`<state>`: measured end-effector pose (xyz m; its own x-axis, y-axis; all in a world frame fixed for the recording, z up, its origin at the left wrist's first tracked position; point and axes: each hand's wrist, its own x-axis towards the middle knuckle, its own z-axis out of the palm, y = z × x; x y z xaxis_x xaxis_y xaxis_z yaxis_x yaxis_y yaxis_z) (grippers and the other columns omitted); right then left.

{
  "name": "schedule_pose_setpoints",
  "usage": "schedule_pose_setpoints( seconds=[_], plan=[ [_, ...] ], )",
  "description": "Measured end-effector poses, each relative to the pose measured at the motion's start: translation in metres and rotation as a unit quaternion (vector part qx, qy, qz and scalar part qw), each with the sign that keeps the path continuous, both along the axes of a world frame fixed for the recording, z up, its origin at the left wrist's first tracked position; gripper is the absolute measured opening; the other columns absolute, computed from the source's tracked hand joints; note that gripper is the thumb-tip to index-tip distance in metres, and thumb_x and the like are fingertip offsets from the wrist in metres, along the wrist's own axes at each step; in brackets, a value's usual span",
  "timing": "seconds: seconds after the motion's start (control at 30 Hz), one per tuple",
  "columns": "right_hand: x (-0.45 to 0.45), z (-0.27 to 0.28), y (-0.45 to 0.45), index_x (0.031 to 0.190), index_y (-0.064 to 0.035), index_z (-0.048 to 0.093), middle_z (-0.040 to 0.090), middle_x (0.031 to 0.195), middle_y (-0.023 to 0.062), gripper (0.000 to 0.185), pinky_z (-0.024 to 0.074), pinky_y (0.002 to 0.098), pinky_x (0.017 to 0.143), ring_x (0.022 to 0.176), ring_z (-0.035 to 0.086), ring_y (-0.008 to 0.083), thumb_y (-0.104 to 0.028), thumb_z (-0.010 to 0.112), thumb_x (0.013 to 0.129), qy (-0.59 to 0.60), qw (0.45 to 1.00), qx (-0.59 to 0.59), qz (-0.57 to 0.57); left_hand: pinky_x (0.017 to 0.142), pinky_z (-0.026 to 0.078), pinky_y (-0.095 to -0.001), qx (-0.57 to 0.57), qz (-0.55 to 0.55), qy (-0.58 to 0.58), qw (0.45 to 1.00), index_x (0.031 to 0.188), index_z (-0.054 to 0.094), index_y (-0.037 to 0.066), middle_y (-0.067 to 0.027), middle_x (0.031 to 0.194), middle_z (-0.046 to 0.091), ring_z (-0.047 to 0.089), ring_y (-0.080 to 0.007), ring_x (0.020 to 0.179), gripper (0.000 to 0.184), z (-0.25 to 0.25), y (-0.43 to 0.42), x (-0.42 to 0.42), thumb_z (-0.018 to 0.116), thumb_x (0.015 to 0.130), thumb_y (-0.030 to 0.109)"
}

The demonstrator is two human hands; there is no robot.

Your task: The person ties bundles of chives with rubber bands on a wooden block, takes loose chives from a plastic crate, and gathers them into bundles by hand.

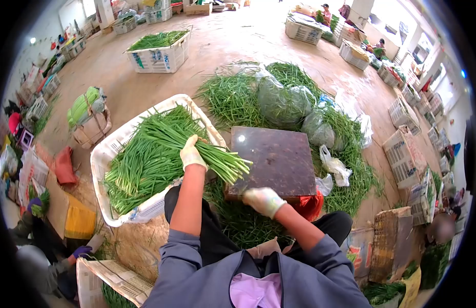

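My left hand (pixel 192 154), in a pale glove, is closed round a bunch of garlic chives (pixel 217 160). Its pale cut ends point right, over the left edge of a dark square board (pixel 273 159). Beneath the bunch, a white plastic crate (pixel 98 169) is heaped with more long green chives (pixel 140 174). My right hand (pixel 266 201), gloved too and slightly blurred, is at the board's front edge with its fingers curled. Whatever it may hold is hidden. A bit of red plastic (pixel 308 206) hangs beside the board's front right corner.
Loose greens (pixel 227 100) lie on the floor behind and right of the board, with filled plastic bags (pixel 284 102) among them. Another crate of greens (pixel 158 59) stands farther back. At lower left sits a co-worker with purple gloves (pixel 83 251). Crates (pixel 402 156) line the right side.
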<state>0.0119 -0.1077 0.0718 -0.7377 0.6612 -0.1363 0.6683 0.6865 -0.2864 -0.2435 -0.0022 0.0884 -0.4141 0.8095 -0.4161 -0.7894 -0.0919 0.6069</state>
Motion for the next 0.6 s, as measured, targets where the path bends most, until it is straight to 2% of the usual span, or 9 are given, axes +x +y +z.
schedule_pose_setpoints(
  seconds=[0.03, 0.1, 0.13, 0.17, 0.23, 0.37, 0.43, 0.53, 0.6],
  plan=[
    [0.012, -0.015, -0.009, 0.097, -0.0100, 0.066, 0.070, 0.087, 0.0146, 0.016, 0.0556, 0.0453, 0.073, 0.084, 0.069, 0.0351, -0.020, 0.062, 0.086, -0.078, 0.994, -0.071, 0.040, 0.060, 0.051, -0.0418, 0.001, 0.003, -0.003, 1.000, 0.081, 0.061, 0.002, -0.0130, 0.074, 0.063, 0.060, -0.0254, 0.063, 0.015, -0.002, 0.001, -0.004, 0.062, 0.089, 0.015],
    [0.033, -0.013, -0.029, 0.111, -0.0121, 0.067, 0.071, 0.103, 0.0168, 0.026, 0.0549, 0.0442, 0.081, 0.092, 0.069, 0.0364, -0.023, 0.065, 0.087, -0.141, 0.972, -0.186, -0.009, 0.060, 0.052, -0.0422, -0.009, 0.025, -0.003, 1.000, 0.081, 0.061, 0.002, -0.0130, 0.074, 0.063, 0.060, -0.0252, 0.064, 0.015, -0.007, 0.005, -0.008, 0.063, 0.089, 0.014],
    [0.027, -0.013, -0.029, 0.121, -0.0120, 0.063, 0.069, 0.110, 0.0189, 0.037, 0.0539, 0.0430, 0.085, 0.096, 0.068, 0.0370, -0.023, 0.067, 0.087, -0.047, 0.986, -0.138, -0.076, 0.061, 0.052, -0.0416, -0.015, 0.032, -0.020, 0.999, 0.081, 0.061, 0.003, -0.0110, 0.074, 0.062, 0.061, -0.0250, 0.066, 0.014, -0.012, 0.007, -0.007, 0.063, 0.089, 0.014],
    [0.022, -0.026, -0.024, 0.115, -0.0090, 0.066, 0.070, 0.102, 0.0180, 0.031, 0.0544, 0.0410, 0.080, 0.091, 0.069, 0.0362, -0.021, 0.069, 0.086, 0.165, 0.976, -0.078, -0.118, 0.061, 0.052, -0.0416, -0.018, 0.029, -0.020, 0.999, 0.081, 0.061, 0.003, -0.0110, 0.074, 0.062, 0.061, -0.0250, 0.066, 0.014, -0.013, 0.006, -0.002, 0.063, 0.089, 0.014],
    [-0.005, 0.009, -0.013, 0.106, -0.0057, 0.069, 0.070, 0.092, 0.0172, 0.022, 0.0546, 0.0382, 0.075, 0.083, 0.069, 0.0348, -0.017, 0.069, 0.086, 0.308, 0.928, -0.012, -0.209, 0.064, 0.052, -0.0403, -0.004, 0.052, -0.060, 0.997, 0.082, 0.061, 0.004, -0.0088, 0.076, 0.062, 0.061, -0.0248, 0.069, 0.013, -0.011, 0.005, 0.006, 0.064, 0.089, 0.014],
    [-0.021, 0.032, 0.003, 0.096, -0.0040, 0.070, 0.070, 0.089, 0.0165, 0.013, 0.0546, 0.0369, 0.072, 0.082, 0.068, 0.0337, -0.014, 0.068, 0.087, 0.405, 0.883, 0.083, -0.221, 0.075, 0.052, -0.0412, 0.025, -0.013, -0.096, 0.995, 0.085, 0.058, 0.007, -0.0077, 0.081, 0.062, 0.061, -0.0238, 0.078, 0.014, -0.009, 0.003, 0.007, 0.059, 0.093, 0.019],
    [-0.007, 0.032, 0.004, 0.096, -0.0031, 0.070, 0.071, 0.087, 0.0163, 0.013, 0.0544, 0.0350, 0.070, 0.079, 0.069, 0.0317, -0.012, 0.070, 0.086, 0.425, 0.863, 0.050, -0.268, 0.077, 0.052, -0.0411, 0.074, -0.048, -0.157, 0.984, 0.083, 0.057, 0.005, -0.0080, 0.082, 0.063, 0.062, -0.0258, 0.079, 0.012, -0.005, -0.002, 0.003, 0.059, 0.090, 0.015],
    [0.014, 0.031, 0.009, 0.099, -0.0020, 0.071, 0.071, 0.081, 0.0093, 0.013, 0.0529, 0.0285, 0.066, 0.072, 0.067, 0.0159, -0.010, 0.069, 0.088, 0.476, 0.801, -0.052, -0.360, 0.080, 0.052, -0.0400, 0.104, -0.065, -0.139, 0.983, 0.086, 0.058, 0.004, -0.0078, 0.083, 0.062, 0.062, -0.0257, 0.082, 0.011, -0.002, -0.006, 0.003, 0.060, 0.090, 0.014],
    [0.016, 0.039, 0.011, 0.099, -0.0013, 0.071, 0.071, 0.080, 0.0065, 0.013, 0.0524, 0.0265, 0.067, 0.072, 0.065, 0.0120, -0.010, 0.069, 0.089, 0.503, 0.769, -0.092, -0.383, 0.084, 0.052, -0.0395, 0.195, -0.097, -0.170, 0.961, 0.097, 0.062, 0.002, -0.0078, 0.089, 0.064, 0.062, -0.0255, 0.087, 0.014, -0.002, -0.006, 0.004, 0.059, 0.090, 0.014]
  ],
)
